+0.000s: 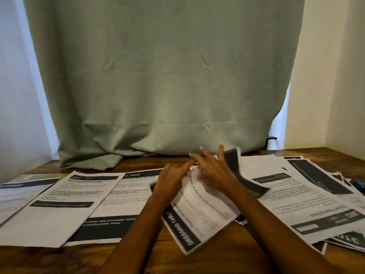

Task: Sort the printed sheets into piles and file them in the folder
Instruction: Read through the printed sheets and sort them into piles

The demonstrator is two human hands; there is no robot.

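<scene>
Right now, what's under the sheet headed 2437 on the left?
The sheet headed 2437 overlaps another printed sheet on its right side and a blue-headed sheet on its left. Wooden table shows beyond their edges. What lies beneath its middle is covered.

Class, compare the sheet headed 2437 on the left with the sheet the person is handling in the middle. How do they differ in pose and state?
The 2437 sheet lies flat on the table, untouched; the handled sheet is lifted and curled between the left hand and right hand. The 2437 sheet's heading reads upright to the camera; the handled sheet's heading runs upside down along its near edge. Both are white printed pages with dark bands.
</scene>
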